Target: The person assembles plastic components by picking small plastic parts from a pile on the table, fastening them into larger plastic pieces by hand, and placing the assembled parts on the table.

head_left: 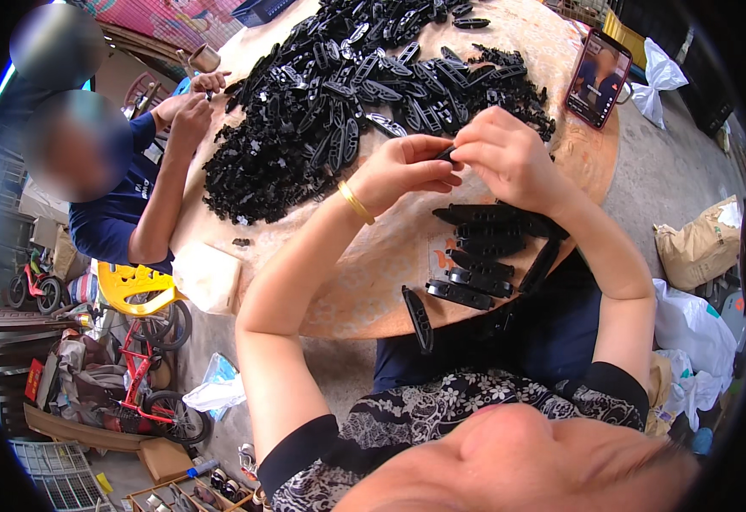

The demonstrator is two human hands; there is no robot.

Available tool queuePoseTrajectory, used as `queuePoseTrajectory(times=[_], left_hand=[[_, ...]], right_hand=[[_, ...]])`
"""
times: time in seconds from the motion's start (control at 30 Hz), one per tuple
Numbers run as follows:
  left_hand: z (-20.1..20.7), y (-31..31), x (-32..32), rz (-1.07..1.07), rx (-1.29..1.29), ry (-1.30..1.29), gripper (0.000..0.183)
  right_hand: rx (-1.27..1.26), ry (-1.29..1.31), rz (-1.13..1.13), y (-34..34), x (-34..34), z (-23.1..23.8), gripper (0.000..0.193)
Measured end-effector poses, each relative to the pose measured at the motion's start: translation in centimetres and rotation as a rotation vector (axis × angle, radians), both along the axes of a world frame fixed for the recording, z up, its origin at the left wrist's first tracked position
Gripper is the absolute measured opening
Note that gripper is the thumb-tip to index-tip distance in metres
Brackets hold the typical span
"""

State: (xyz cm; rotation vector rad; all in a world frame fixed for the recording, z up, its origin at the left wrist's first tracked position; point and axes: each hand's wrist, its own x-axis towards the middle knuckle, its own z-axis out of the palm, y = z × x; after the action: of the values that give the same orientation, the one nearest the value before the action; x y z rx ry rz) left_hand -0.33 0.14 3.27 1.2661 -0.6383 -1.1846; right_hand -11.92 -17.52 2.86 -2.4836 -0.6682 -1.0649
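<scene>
On my far left, a red bicycle (138,363) stands on the floor below a yellow plastic chair (134,288). Beside the desk (330,303), a person in a dark blue shirt (117,226) holds both hands (192,111) close together over its edge; what they grip is too small to tell. A white bundle (208,275) lies at the rim, near a mound of tiny black bits (258,183). Next comes a heap of long black plastic parts (373,72). My left hand (400,175), a gold bangle (356,203) at its wrist, pinches one end of a black piece (446,154), held above the desk just in front of the heap. Below lies a loose row of black parts (479,256). My right hand (509,164) grips the piece's other end with its fingertips. Further right, a phone (597,81) stands tilted on the desk, and a brown paper sack (699,246) sits on the floor.
</scene>
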Motion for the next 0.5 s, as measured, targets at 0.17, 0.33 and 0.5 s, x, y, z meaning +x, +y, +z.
queuePoseTrajectory(times=[0.17,0.33,0.5], left_hand=[[-1.8,-0.1,0.3,0.027,-0.038,-0.555,0.04],[-1.7,-0.4,-0.8,0.097,-0.031,-0.841,0.039],[-2.8,-0.4,-0.7,0.123,-0.08,-0.954,0.037]], right_hand=[[0.309,0.247,-0.087,0.0,0.5,-0.7,0.024],[0.435,0.446,-0.071,-0.9,0.4,-1.5,0.03],[0.389,0.489,-0.105,-0.7,0.0,-0.9,0.029]])
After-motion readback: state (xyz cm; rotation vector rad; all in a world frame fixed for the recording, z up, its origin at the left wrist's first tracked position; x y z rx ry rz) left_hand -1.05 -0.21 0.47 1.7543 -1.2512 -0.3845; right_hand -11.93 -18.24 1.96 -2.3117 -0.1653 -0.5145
